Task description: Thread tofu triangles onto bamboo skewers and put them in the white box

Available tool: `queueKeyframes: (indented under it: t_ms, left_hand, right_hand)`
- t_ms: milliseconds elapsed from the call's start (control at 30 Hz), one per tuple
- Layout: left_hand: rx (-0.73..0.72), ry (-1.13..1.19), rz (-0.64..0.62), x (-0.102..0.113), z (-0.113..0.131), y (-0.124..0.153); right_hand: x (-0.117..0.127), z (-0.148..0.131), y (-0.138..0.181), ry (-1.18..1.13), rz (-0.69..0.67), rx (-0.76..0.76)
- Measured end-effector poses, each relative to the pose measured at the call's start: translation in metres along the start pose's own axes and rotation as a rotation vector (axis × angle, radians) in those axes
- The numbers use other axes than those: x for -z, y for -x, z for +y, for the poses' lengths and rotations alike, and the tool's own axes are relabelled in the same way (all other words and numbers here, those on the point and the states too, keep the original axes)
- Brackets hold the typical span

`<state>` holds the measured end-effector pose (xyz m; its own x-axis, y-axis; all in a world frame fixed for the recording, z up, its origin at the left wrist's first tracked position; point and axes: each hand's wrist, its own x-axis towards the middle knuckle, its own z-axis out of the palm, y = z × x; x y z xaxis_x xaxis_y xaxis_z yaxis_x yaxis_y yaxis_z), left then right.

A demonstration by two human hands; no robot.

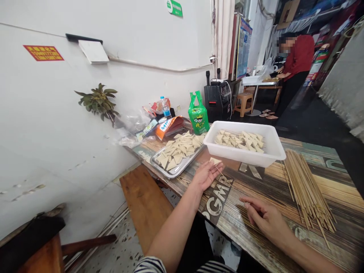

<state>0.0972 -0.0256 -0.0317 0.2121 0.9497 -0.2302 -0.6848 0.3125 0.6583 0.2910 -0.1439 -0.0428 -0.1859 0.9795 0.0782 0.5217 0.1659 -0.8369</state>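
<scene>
My left hand holds a pale, flat triangular piece, which looks like tofu, between thumb and fingers. A thin bamboo skewer runs from that piece down toward my right hand. The right thumb and index finger are pinched in line with the skewer's lower end; the stretch between is faint. Beside my left hand, a metal tray bears a heap of similar triangles. Beyond both hands, a white plastic tub contains skewered triangles.
A bundle of bamboo skewers lies at the right of the patterned table. A green bag, snack packets and a bottle stand at the back. A wooden bench is at left. A person in red works at a farther table.
</scene>
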Motion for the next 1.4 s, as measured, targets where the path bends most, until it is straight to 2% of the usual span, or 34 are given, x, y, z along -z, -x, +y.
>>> queueKeyframes:
  t_ms: [233, 433, 600, 867, 1400]
  left_hand:
    - [-0.019, -0.06, 0.052, 0.0086, -0.0011, -0.0061]
    - [-0.01, -0.08, 0.009, 0.0047, -0.0045, -0.0028]
    - [0.039, -0.039, 0.055, 0.005, -0.0021, -0.0031]
    - [0.111, 0.071, 0.025, 0.0086, -0.0035, -0.0051]
    - [0.077, 0.054, -0.035, 0.0063, -0.0061, -0.0028]
  right_hand:
    - [0.0008, -0.0023, 0.0013, 0.071, 0.038, 0.032]
    - [0.0042, -0.0069, -0.0003, 0.113, 0.065, 0.058]
    - [0.0035, -0.0039, -0.0011, 0.122, 0.059, 0.063]
    - [0.0014, -0.0004, -0.0023, 0.134, 0.045, 0.057]
    - [0.0012, 0.0004, -0.0043, 0.153, 0.065, 0.07]
